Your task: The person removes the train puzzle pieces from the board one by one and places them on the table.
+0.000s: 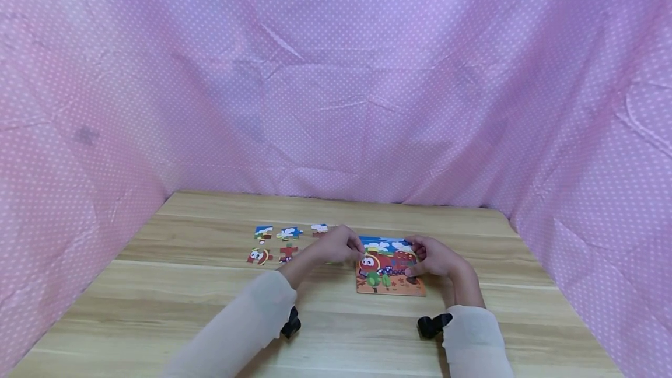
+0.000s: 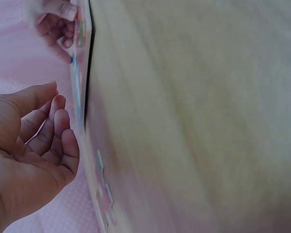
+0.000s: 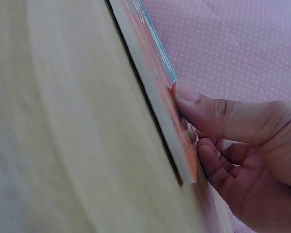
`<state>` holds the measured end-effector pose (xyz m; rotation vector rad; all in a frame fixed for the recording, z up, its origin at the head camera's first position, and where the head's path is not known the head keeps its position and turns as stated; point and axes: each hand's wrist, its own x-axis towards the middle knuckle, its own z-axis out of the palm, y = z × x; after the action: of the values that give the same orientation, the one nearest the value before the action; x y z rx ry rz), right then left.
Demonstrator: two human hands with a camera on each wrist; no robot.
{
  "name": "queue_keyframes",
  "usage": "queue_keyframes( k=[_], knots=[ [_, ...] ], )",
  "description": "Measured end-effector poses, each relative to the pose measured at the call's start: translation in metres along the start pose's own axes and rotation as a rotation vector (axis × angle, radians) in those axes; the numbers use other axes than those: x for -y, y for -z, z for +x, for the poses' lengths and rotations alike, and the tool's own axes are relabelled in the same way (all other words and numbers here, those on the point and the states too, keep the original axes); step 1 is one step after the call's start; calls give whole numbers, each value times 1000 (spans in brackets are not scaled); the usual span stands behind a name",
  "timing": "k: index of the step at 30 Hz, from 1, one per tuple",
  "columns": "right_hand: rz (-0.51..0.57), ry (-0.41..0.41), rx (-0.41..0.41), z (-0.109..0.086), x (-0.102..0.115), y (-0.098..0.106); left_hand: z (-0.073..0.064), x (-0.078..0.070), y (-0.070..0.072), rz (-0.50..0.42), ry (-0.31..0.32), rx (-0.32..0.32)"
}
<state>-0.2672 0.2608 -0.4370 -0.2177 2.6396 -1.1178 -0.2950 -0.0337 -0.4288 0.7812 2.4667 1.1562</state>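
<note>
Centrally on the wooden table (image 1: 210, 296), pale planks with a streaked grain, lay a flat square puzzle board (image 1: 391, 266): orange lower ground, blue sky band at the far edge, white clouds, a red cartoon train with a round face, a green cactus near the front. Seen edge-on from the right wrist, showed as a thin slab (image 3: 157, 82) with an orange rim and a dark shadow line beneath.

Pressed against its right edge, the right hand (image 1: 436, 256), thumb (image 3: 218, 114) flat on the printed face, the other fingers curled in beside the rim, so gripping the board's edge. At the left edge, the left hand (image 1: 336, 245), fingertips down by the board's upper left corner; from the left wrist, showed fingers (image 2: 58, 131) loosely bent, palm open, pinching nothing, just beside the board's thin edge (image 2: 80, 82).

To the left, well apart from the board, lay loose puzzle pieces in two short rows: a blue-and-white piece (image 1: 263, 232), a cloud piece (image 1: 289, 232), a small pale piece (image 1: 319, 228); nearer, a round-faced red piece (image 1: 258, 256) and a red piece (image 1: 287, 254). Knobbed, glossy cardboard outlines.

Behind and at both sides, hung pink cloth (image 1: 336, 86) with fine white dots, creased in soft folds. Cream knitted sleeves on both forearms, a black strap (image 1: 433, 325) at the right wrist.
</note>
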Motion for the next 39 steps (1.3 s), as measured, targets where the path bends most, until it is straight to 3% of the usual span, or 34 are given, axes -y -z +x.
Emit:
queue_keyframes(
  k=[6,13,26,39],
  knots=[
    [7,-5,-3,-1,0,0,2,-3,-14,63,-18,24],
    [10,-3,3,0,0,-1,0,-9,-21,36,-19,77],
    [10,10,-4,-1,-1,-1,3,-14,-25,275,-13,110],
    [9,2,-3,-1,0,-1,4,-18,-25,277,12,121]
  ],
)
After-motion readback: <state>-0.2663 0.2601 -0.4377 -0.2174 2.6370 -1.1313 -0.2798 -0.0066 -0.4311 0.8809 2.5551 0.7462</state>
